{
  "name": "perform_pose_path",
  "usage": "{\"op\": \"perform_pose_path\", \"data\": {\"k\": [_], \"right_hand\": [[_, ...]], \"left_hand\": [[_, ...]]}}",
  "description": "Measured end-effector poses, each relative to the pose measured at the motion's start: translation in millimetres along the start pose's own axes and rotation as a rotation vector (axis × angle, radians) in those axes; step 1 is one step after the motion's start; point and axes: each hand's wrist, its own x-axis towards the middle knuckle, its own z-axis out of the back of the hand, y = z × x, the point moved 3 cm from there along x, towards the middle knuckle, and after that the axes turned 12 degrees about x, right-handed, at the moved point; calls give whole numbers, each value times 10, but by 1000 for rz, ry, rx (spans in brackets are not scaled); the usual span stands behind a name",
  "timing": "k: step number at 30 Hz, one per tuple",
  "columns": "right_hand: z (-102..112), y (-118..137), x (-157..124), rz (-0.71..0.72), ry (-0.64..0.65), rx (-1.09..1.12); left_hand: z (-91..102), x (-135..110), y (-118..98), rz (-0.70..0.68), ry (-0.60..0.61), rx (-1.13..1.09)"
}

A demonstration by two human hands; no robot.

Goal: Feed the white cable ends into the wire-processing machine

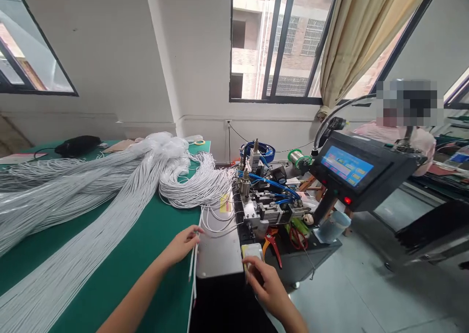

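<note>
My left hand (185,243) is over the left edge of a bare metal plate (220,255), fingers stretched forward and slightly apart, nothing visible in them. A few white wires (192,264) hang along the table edge just below it. At the plate's right side, my right hand (266,280) has its fingers curled in beside a small white and yellow block (252,251); whatever its fingertips hold is too small to make out. Ahead stands a wire-processing machine (252,206) with metal cylinders and blue tubes. White wires (216,225) loop across the plate toward it.
Large bundles of white wires (120,191) cover the green table (161,245) on the left. Orange-handled pliers (273,249) and red-handled scissors (297,238) lie right of the machine. A touchscreen (347,164) rises behind them. A person (417,137) is at the far right.
</note>
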Motion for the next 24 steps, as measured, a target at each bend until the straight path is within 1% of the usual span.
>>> {"op": "perform_pose_path", "data": {"k": [2,5,7,9,11,13,16,17,19,21,22,24], "right_hand": [[-108,56,50,36,61,50],[-254,125,151,65,133,82],[-301,144,223,90,112,74],[-295,132,284,116,34,64],[-247,89,328,117,-68,80],[-180,20,359,78,-161,125],[-80,-90,397,-8,-256,244],[-53,-119,412,-29,-273,289],[-5,-159,443,-59,-304,363],[42,-184,474,-87,-357,410],[66,-194,487,-99,-396,429],[110,-213,511,-116,-467,463]], "left_hand": [[-153,35,-79,27,-20,-220],[-370,149,-152,79,-59,-422],[-483,228,-176,81,-64,-470],[-564,287,-185,58,-45,-451],[-611,310,-188,6,-26,-342],[-628,290,-203,-110,-43,-113],[-632,199,-268,-339,-174,370],[-637,169,-296,-389,-232,513],[-648,143,-358,-439,-348,721],[-666,166,-439,-493,-446,818],[-681,194,-482,-536,-475,835],[-727,270,-559,-636,-477,834]]}}
